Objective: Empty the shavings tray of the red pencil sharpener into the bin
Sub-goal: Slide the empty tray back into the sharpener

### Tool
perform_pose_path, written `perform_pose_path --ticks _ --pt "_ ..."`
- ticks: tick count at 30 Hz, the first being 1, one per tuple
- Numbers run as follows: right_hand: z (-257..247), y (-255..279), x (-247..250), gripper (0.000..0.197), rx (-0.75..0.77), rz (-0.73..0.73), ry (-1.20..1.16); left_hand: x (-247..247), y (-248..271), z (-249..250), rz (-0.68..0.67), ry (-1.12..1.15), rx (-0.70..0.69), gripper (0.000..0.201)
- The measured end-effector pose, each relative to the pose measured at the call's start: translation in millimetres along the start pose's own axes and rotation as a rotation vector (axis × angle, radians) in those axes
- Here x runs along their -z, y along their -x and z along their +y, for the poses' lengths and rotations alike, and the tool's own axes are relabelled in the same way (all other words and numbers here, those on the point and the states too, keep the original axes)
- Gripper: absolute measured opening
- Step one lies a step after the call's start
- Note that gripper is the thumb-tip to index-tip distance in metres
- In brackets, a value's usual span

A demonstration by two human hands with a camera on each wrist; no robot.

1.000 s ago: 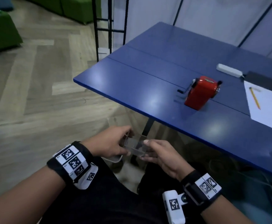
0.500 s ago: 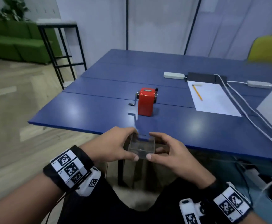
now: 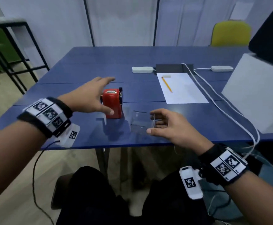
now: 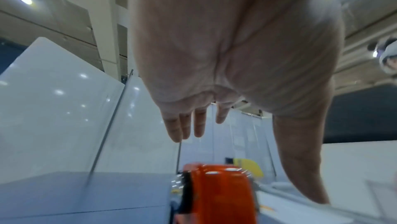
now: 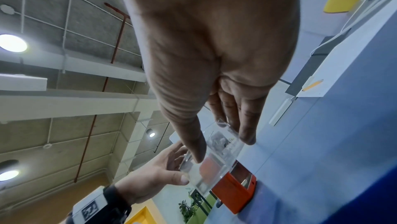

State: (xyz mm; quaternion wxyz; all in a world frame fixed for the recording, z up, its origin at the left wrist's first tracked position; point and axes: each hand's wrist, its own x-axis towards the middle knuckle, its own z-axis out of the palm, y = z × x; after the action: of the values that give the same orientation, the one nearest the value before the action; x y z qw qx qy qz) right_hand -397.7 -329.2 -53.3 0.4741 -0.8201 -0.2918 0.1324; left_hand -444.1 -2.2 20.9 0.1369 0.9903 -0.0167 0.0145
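Observation:
The red pencil sharpener point(image 3: 112, 105) stands upright on the blue table point(image 3: 87, 73), its open tray slot showing in the right wrist view point(image 5: 234, 192). My left hand point(image 3: 98, 95) reaches over it with straight, spread fingers and the thumb down at its near face; whether it touches is unclear. In the left wrist view the open left hand point(image 4: 225, 91) hangs above the sharpener point(image 4: 217, 193). My right hand point(image 3: 153, 123) pinches the clear shavings tray point(image 3: 139, 122) between thumb and fingers, just right of the sharpener and low over the table. The tray point(image 5: 206, 173) looks nearly empty.
A white sheet point(image 3: 186, 93) with a yellow pencil point(image 3: 166, 84) lies at mid right. Behind it are white adapters point(image 3: 142, 69) and cables point(image 3: 213, 98). A white box point(image 3: 254, 95) stands at the right, a yellow chair point(image 3: 230, 33) beyond, a black rack point(image 3: 15, 51) at the left. No bin shows.
Both hands held the tray below the table's near edge. Now the left hand has let go and reached over the sharpener, while the right hand has carried the tray up over the table.

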Motion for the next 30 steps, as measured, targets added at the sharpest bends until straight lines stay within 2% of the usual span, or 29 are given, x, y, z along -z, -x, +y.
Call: perform_pose_path --ticks 3,5,11,13,23,30 --pt "5.3 -13.1 -0.3 0.067 -0.020 0.011 0.055 -6.3 -36.4 -21.7 -0.067 -0.069 0.055 0.140" --pt "10.1 -21.2 -4.1 0.065 -0.043 0.026 0.060 -12.5 -55.1 -28.7 -0.120 -0.069 0.073 0.134" --pt "24.7 -38.2 -13.2 0.067 -0.077 0.029 0.081 -25.3 -77.9 -37.5 -0.172 -0.103 0.058 0.081" --pt "27.5 -41.3 -14.5 0.070 -0.082 0.024 0.103 -25.4 -75.6 -36.1 -0.166 -0.084 0.067 0.074" --pt "28.3 -54.2 -15.7 0.073 -0.083 -0.046 0.172 -36.4 -24.6 -5.4 -0.193 -0.020 -0.018 0.075" --pt "22.8 -61.7 -24.7 0.073 -0.043 -0.067 0.271 -36.7 -19.3 -1.1 -0.179 -0.024 0.003 0.079"
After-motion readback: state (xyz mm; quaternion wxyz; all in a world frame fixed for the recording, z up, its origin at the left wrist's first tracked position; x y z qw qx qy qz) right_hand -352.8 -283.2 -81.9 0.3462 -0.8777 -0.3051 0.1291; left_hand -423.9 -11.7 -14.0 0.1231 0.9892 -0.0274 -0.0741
